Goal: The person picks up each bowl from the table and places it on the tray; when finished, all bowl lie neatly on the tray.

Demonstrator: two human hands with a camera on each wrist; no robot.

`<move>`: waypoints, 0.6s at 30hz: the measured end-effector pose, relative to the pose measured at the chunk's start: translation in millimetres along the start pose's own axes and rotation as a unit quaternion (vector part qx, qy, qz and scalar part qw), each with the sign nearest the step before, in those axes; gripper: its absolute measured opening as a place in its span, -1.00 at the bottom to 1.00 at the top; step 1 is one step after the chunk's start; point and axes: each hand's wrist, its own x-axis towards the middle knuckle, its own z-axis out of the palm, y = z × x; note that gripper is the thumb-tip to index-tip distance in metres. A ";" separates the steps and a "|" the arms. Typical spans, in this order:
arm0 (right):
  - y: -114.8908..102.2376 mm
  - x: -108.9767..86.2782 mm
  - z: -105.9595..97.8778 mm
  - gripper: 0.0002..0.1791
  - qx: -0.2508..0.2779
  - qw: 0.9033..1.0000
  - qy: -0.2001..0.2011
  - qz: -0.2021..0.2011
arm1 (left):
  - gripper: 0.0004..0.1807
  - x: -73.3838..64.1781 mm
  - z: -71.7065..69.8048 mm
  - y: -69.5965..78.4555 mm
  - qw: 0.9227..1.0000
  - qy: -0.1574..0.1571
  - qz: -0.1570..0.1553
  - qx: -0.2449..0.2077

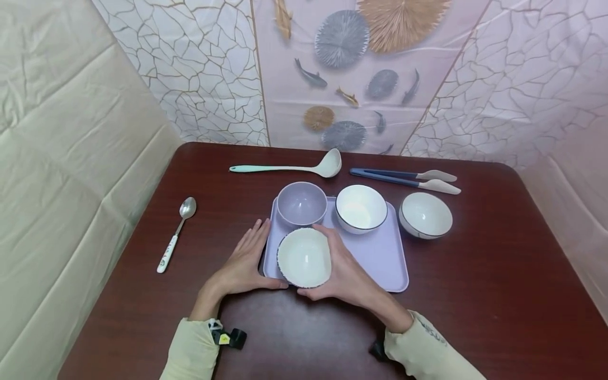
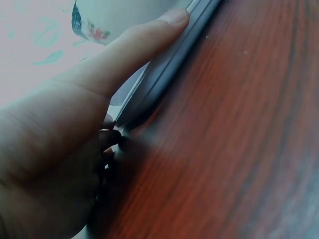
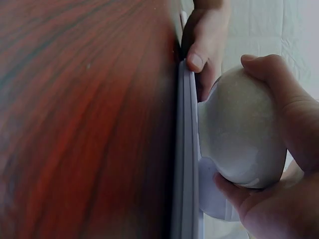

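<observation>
My right hand (image 1: 349, 269) grips a white bowl (image 1: 304, 258) with a dark speckled rim from its right side, thumb at the front and fingers behind. The bowl is upright at the front left of a lavender tray (image 1: 375, 258); in the right wrist view its foot is at the tray surface, though contact is hard to tell. My left hand (image 1: 242, 266) lies along the tray's left front corner, fingers straight beside the left edge and thumb (image 2: 149, 42) over the front rim. Behind the gripped bowl stands a lavender bowl (image 1: 302, 203). A white bowl with a dark rim (image 1: 361, 207) stands at the tray's back right.
Just right of the tray stands another white bowl (image 1: 425, 215). A pale green ladle (image 1: 285, 169) and blue-handled tongs (image 1: 404, 178) lie along the back. Far left is a spoon (image 1: 177, 235) with a white handle. Fabric walls border the dark wooden table (image 1: 489, 295).
</observation>
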 end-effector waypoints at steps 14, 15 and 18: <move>4.6 4.8 9.6 0.36 -0.018 1.000 -0.011 0.011 | 0.51 1.1 -1.4 1.8 1.000 -0.010 -0.005 -0.002; 4.9 5.1 9.9 0.35 -0.016 1.000 -0.012 0.013 | 0.51 1.1 -1.4 1.8 1.000 -0.010 -0.005 -0.002; 5.4 5.3 10.1 0.38 -0.013 1.000 -0.019 0.018 | 0.51 0.8 -1.1 1.2 1.000 -0.010 -0.007 -0.002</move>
